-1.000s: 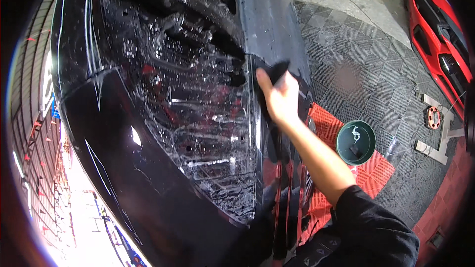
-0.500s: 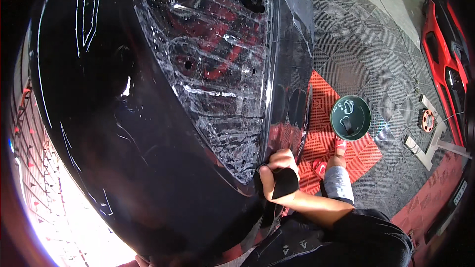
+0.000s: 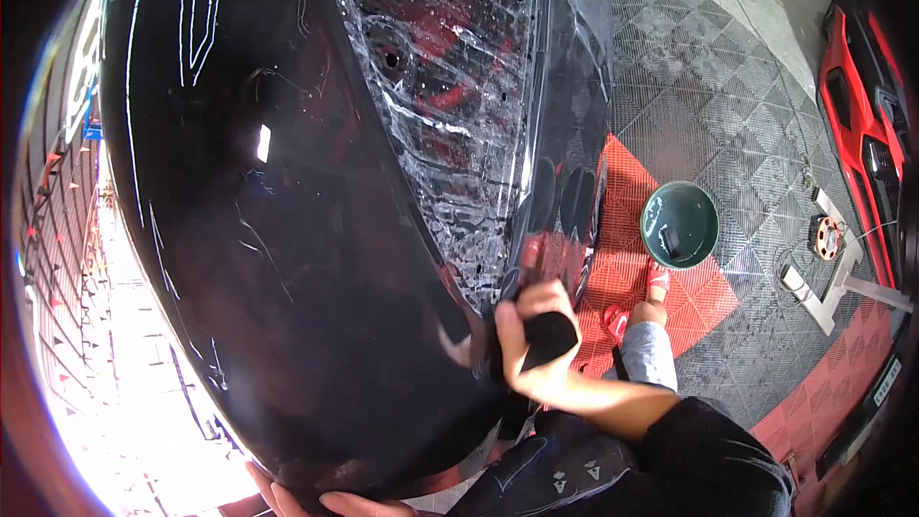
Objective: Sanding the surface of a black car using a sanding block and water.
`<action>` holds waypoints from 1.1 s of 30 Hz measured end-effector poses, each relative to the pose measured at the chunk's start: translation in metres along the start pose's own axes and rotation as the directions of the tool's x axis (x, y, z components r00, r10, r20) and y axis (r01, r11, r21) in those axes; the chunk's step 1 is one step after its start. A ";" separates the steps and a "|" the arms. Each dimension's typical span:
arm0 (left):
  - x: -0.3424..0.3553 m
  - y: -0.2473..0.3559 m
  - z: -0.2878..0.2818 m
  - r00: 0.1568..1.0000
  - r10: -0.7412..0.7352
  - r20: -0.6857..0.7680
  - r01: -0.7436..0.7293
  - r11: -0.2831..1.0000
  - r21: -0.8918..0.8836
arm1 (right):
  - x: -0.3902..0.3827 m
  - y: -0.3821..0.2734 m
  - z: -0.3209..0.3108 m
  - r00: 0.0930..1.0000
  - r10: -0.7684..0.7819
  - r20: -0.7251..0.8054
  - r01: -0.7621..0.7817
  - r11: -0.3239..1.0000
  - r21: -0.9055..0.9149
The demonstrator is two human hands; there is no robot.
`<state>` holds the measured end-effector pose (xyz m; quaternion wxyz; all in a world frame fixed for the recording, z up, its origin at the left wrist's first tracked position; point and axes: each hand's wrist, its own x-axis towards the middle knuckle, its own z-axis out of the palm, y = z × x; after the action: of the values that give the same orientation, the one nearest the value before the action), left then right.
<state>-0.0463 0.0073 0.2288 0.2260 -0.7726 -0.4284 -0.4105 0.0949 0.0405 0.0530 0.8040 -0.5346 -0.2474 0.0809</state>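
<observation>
A large glossy black car panel (image 3: 316, 325) fills the left and middle, with thin white lines along its far and left sides. Fingers of my left hand (image 3: 335, 504) curl over its near edge; the rest is cut off by the lower rim. My right hand (image 3: 538, 349) is closed around a dark, rounded pad-like thing (image 3: 552, 339), slightly blurred, at the panel's right corner. I cannot make out its exact kind. Just beyond it, a wet, ribbed, streaked surface (image 3: 459, 163) shows between the panel and a glossy dark strip (image 3: 553, 124) at its right.
A round green bucket (image 3: 681, 224) of liquid with a dark shape in it stands by my red-shod foot. Grey floor tiles (image 3: 728, 115) surround a red-tiled patch (image 3: 627, 201). At the right lie a metal frame (image 3: 814, 302) and an orange-and-white reel (image 3: 827, 237), near a red car (image 3: 862, 124).
The black panel has shifted rightward in view, covering more of the ribbed surface. More of my left hand shows on its near edge. My right hand stays near the corner, its fingers slightly farther away.
</observation>
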 end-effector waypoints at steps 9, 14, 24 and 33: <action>-0.006 -0.001 0.004 0.993 -0.111 -0.042 0.106 0.989 -0.103 | -0.008 -0.006 -0.001 1.000 0.007 0.008 -0.006 0.993 -0.120; 0.006 0.002 0.000 1.000 0.031 -0.001 -0.031 0.994 0.108 | -0.002 -0.031 0.020 0.991 0.086 -0.107 -0.087 0.996 -0.001; 0.006 -0.002 -0.013 0.992 0.038 0.123 -0.065 0.974 0.218 | -0.004 -0.037 0.027 0.951 0.286 -0.115 -0.273 0.955 0.118; 0.006 -0.007 -0.010 0.972 0.119 0.200 -0.172 0.948 0.269 | -0.006 -0.022 0.009 0.962 0.270 -0.035 -0.271 0.962 -0.030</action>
<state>-0.0553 0.0072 0.2395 0.3245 -0.7958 -0.4434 -0.2547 0.0826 0.0362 0.0733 0.7796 -0.5785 -0.1612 0.1775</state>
